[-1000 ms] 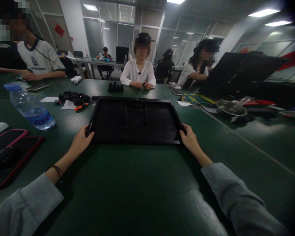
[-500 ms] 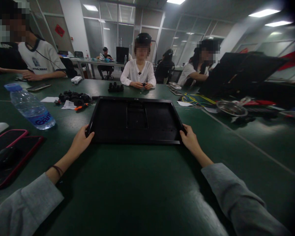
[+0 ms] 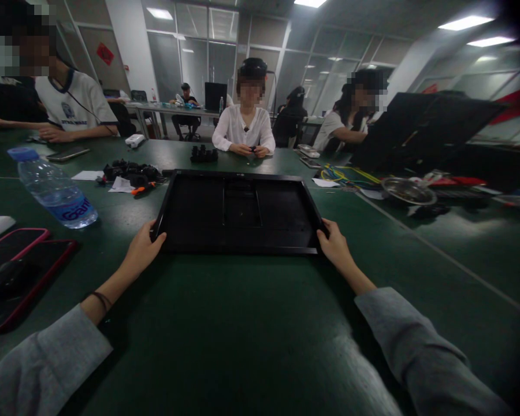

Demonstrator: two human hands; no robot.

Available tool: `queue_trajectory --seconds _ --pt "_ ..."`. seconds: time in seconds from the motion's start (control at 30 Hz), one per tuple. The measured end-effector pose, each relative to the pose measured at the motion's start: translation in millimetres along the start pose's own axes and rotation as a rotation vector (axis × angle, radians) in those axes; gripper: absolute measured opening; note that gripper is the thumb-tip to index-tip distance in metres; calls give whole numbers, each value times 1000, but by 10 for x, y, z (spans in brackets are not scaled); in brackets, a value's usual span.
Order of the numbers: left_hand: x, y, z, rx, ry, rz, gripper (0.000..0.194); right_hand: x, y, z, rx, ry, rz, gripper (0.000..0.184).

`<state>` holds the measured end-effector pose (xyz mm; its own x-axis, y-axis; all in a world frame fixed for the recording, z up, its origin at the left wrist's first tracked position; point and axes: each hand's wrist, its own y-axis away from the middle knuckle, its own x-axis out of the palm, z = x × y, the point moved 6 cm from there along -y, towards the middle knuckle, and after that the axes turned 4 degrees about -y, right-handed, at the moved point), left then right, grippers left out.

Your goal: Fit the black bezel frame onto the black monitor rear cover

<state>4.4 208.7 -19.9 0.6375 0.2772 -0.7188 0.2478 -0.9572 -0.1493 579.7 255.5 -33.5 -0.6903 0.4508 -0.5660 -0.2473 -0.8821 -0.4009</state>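
A black rectangular monitor casing (image 3: pixel 195 211), with a raised rim and a smaller frame shape in its middle, lies in front of me on the green table (image 3: pixel 225 323). My left hand (image 3: pixel 145 248) is closed on its near left corner, thumb on top of the rim. At the near right corner my right hand (image 3: pixel 337 248) grips the rim in the same way. The fingers under both corners are mostly hidden.
To the left are a water bottle (image 3: pixel 63 193), red-edged phones (image 3: pixel 34 271) and a black mouse (image 3: pixel 11 277). Behind the casing lie black parts (image 3: pixel 130 172). A metal bowl (image 3: pixel 407 190) and cables (image 3: pixel 351 176) lie right. A person (image 3: pixel 245 130) sits opposite.
My hands and the casing stay where they were. The person at the far left has shifted slightly to the right.
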Motion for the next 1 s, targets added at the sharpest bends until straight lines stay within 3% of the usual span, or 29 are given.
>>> queue_trajectory --seconds 1.0 --pt "2 -1 5 0 -8 7 61 -3 8 20 5 -9 -16 50"
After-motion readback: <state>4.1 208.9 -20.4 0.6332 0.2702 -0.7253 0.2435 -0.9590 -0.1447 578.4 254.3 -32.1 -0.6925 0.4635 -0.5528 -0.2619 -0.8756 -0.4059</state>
